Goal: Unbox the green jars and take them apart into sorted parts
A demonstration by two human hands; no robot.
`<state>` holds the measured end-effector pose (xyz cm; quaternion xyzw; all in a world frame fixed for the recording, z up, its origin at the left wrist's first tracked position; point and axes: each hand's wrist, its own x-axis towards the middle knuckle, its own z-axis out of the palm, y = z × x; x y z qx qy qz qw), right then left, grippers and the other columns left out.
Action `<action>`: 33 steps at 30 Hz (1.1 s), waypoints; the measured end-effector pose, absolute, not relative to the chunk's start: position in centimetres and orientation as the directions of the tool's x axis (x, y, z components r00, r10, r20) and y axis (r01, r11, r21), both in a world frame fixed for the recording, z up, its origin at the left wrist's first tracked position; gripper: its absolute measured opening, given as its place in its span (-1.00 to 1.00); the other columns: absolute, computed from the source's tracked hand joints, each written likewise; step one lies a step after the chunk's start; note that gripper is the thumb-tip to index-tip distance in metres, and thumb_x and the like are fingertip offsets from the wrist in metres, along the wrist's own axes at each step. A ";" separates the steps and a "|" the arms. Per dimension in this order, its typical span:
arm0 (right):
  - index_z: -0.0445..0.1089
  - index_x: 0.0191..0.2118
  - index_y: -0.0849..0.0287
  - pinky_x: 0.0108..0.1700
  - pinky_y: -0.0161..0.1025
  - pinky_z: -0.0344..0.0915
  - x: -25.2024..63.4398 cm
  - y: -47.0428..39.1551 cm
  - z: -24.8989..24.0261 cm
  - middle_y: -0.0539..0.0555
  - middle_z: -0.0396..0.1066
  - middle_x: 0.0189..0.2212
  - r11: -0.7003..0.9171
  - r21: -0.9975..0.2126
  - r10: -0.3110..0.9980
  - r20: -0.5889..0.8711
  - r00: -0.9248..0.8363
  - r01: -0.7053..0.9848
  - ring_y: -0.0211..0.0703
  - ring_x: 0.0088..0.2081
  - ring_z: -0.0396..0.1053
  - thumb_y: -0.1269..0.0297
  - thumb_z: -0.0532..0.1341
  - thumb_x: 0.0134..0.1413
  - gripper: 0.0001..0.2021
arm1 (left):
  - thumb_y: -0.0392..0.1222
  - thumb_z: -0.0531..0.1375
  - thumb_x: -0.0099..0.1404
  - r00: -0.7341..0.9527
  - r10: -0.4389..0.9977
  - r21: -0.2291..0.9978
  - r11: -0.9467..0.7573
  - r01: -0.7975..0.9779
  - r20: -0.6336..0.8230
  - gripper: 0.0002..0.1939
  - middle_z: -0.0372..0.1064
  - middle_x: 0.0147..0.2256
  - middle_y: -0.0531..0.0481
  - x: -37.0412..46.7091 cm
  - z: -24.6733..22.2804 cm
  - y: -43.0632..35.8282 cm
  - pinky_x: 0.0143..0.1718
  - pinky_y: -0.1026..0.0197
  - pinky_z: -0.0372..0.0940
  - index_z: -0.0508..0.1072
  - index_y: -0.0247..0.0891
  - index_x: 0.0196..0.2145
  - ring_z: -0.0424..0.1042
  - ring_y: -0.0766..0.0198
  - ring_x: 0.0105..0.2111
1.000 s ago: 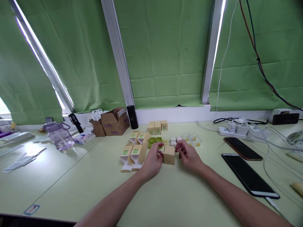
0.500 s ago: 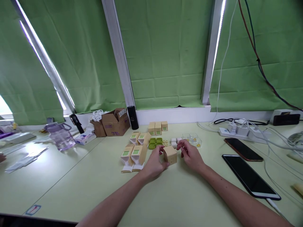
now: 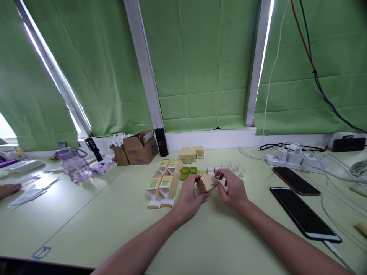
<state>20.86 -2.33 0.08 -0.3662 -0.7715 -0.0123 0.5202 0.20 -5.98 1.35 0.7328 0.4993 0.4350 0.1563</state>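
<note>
A small tan cardboard box (image 3: 206,183) is held between my two hands, tilted a little. Its left side rests in the fingers and thumb of my left hand (image 3: 189,194). My right hand (image 3: 231,190) pinches the box's right edge with thumb and forefinger. Beyond the box lie green square trays (image 3: 188,172), some tiny yellowish pieces (image 3: 200,173), white round pieces (image 3: 211,169) and a clear plastic container (image 3: 235,168) with yellow bits in it. To the left stand several tan boxes with green labels (image 3: 165,182), their white-lined flaps open toward me.
Several closed tan boxes (image 3: 192,154) stand at the back. Leftward are a brown carton (image 3: 140,149), a black cylinder (image 3: 161,142) and a purple water bottle (image 3: 75,166). Two phones (image 3: 304,214) and a power strip (image 3: 296,162) lie right. Another person's hand (image 3: 10,190) is far left.
The small box has tilted in my hands. My right hand has come in from just beside it to grip its right edge. At far left, the other person's hand has reached further in.
</note>
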 end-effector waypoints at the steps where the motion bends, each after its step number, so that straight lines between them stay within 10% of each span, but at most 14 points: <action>1: 0.29 0.00 0.11 -0.33 -0.18 0.37 20.8 -2.4 0.1 0.13 0.48 -0.19 0.751 -0.347 0.530 0.825 -0.199 0.562 -0.08 -0.26 0.45 0.26 0.16 0.30 -0.80 | -0.27 0.40 0.17 0.134 0.816 0.594 -0.512 0.620 0.563 -0.49 0.40 0.02 -0.12 0.1 1.2 -5.9 0.08 -0.04 0.30 0.34 -0.18 0.03 0.40 0.01 0.07; 8: 0.14 0.23 0.10 -0.24 -0.07 0.47 20.5 -3.2 0.6 0.25 0.41 0.02 0.857 -0.283 0.423 0.864 -0.274 0.430 0.04 -0.09 0.43 0.27 0.22 0.25 -0.53 | -0.36 0.32 0.26 0.278 0.396 0.034 -0.623 0.782 0.875 -0.61 0.45 -0.06 -0.13 -0.7 1.9 -5.9 -0.01 -0.01 0.24 0.35 -0.19 0.00 0.42 0.04 -0.04; 15: 0.10 0.26 0.11 -0.14 0.02 0.50 20.3 -3.2 0.5 0.27 0.39 0.06 0.902 -0.186 0.330 0.878 -0.346 0.389 0.12 0.04 0.42 0.32 0.23 0.24 -0.48 | -0.41 0.27 0.30 0.385 0.192 -0.225 -0.552 0.803 0.903 -0.69 0.53 -0.16 -0.07 -0.5 2.8 -6.7 -0.08 0.06 0.15 0.41 -0.20 -0.03 0.45 0.14 -0.17; 33: 0.16 0.09 0.12 -0.27 -0.12 0.44 19.8 -3.2 0.0 0.17 0.43 -0.15 0.845 -0.281 0.451 0.832 -0.323 0.455 -0.05 -0.24 0.43 0.31 0.17 0.28 -0.69 | -0.31 0.26 0.32 0.394 0.470 -0.093 -0.543 0.835 0.790 -0.60 0.48 0.00 -0.19 0.2 1.6 -6.9 0.06 -0.04 0.18 0.31 -0.23 0.10 0.44 0.02 -0.03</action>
